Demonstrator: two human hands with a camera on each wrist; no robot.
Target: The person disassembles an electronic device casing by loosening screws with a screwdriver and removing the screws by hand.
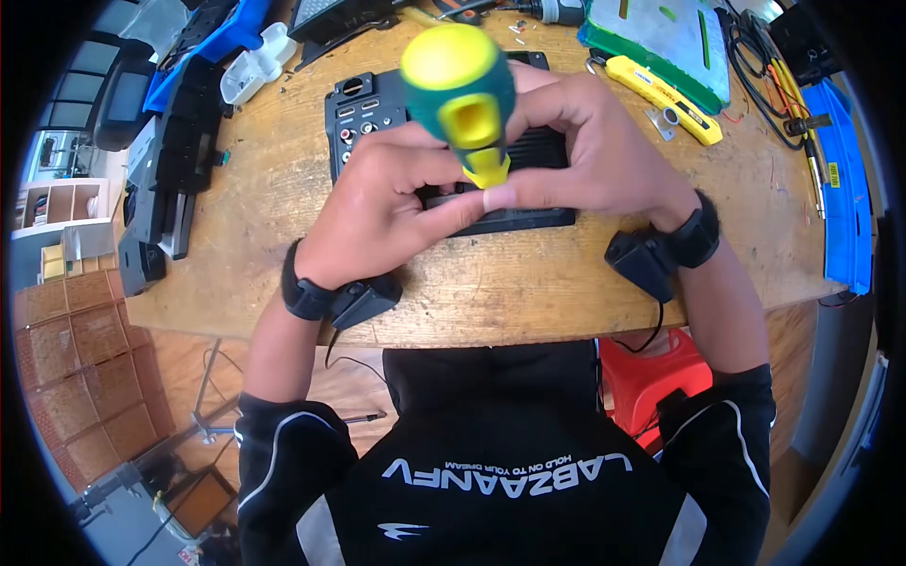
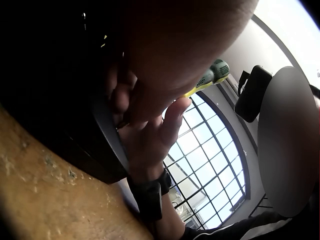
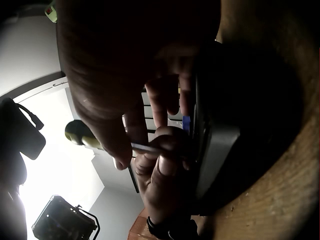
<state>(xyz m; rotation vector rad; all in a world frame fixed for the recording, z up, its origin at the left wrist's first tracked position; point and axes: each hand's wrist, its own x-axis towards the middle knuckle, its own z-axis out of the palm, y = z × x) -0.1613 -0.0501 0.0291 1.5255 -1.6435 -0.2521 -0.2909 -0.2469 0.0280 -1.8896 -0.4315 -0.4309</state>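
Note:
A screwdriver (image 1: pixel 457 90) with a green and yellow handle stands nearly upright over a black electronic device (image 1: pixel 528 217) with ports along its left part. My right hand (image 1: pixel 604 146) pinches the screwdriver low on its yellow collar, thumb in front and fingers behind. On the other side, my left hand (image 1: pixel 368 208) has its thumb and fingers curled around the lower shaft, close over the device. The right wrist view shows the metal shaft (image 3: pixel 145 148) running into the left fingertips (image 3: pixel 167 166). Its tip is hidden behind those fingers.
A yellow utility knife (image 1: pixel 663 99) lies right of the device, beside a green-edged box (image 1: pixel 661 47). Black cases (image 1: pixel 170 160) and a white tray (image 1: pixel 257 64) stand left. A blue bin (image 1: pixel 847 189) and cables (image 1: pixel 755 71) line the right edge of the wooden table (image 1: pixel 491 302).

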